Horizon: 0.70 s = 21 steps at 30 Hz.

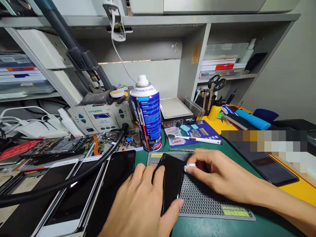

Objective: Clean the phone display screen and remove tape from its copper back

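A black smartphone (173, 177) lies on a grey perforated mat (209, 197). My left hand (145, 197) holds it from the left, with the thumb at its right edge and the fingertips along its left side and upper face. Between thumb and fingers, my right hand (217, 171) pinches a small crumpled white wipe (190, 167). The wipe is at the phone's upper right edge; whether it is tissue or cloth I cannot tell. Part of the phone is hidden under my left hand.
A blue spray can (148, 118) stands behind the mat. Several phones and screens (108, 194) lie at the left under a black hose (98, 171). A toothbrush-like brush (195, 139) and a dark phone (261, 161) lie at the right. Behind are a heating plate (176, 112) and a control station (103, 118).
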Motion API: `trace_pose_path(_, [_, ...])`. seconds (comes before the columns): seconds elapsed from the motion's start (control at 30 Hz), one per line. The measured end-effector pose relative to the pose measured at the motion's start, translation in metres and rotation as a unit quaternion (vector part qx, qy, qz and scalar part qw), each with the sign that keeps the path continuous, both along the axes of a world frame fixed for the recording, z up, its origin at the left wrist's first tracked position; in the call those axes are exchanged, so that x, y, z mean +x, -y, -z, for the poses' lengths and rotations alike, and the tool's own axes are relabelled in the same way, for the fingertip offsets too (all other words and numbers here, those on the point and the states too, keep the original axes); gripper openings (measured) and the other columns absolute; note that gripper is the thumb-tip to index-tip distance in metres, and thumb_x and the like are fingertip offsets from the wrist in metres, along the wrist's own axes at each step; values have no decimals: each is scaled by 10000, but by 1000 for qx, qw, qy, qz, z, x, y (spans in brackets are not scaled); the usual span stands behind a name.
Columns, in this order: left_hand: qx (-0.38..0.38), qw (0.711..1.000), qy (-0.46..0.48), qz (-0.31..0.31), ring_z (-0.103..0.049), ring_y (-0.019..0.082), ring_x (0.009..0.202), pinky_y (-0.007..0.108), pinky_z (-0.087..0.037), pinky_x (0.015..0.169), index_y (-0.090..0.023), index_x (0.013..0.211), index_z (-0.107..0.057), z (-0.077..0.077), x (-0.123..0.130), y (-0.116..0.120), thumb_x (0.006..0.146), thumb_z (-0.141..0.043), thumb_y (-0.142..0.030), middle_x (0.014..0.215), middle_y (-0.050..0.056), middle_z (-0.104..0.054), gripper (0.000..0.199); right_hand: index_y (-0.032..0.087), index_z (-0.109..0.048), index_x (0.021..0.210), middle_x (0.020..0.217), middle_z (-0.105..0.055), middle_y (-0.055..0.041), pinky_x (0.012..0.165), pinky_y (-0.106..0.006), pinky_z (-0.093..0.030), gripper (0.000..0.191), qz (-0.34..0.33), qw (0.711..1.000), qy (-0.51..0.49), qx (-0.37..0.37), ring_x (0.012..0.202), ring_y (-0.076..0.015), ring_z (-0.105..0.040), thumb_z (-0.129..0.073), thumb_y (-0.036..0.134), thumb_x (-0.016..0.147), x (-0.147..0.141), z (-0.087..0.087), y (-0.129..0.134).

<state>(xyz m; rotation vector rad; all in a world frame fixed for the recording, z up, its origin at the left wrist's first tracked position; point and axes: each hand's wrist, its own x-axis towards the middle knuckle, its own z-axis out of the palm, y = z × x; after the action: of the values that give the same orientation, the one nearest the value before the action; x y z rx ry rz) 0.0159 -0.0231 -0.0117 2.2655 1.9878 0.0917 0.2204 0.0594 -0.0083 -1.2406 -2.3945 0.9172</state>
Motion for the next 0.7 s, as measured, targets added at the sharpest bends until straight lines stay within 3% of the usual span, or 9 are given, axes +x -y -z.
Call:
trace_pose_path(0.27, [21, 999, 25, 15, -528, 445, 1232, 564, -486, 969, -219, 1361, -579, 17, -5, 0, 804, -532, -571, 1306, 152, -651, 660, 220, -626, 907, 827, -642, -16, 662, -287, -438, 177, -67, 993, 18, 90, 695, -157, -572, -480, 289, 980, -2, 9, 7])
trace_pose_path(0.7, [49, 998, 9, 34, -553, 428, 1195, 534, -511, 916, -210, 1392, -545, 17, -5, -1, 844, -493, -577, 1259, 176, -671, 662, 225, -651, 883, 783, -640, -27, 605, -297, -447, 209, -96, 987, 44, 120, 649, -162, -587, -478, 292, 977, -5, 6, 7])
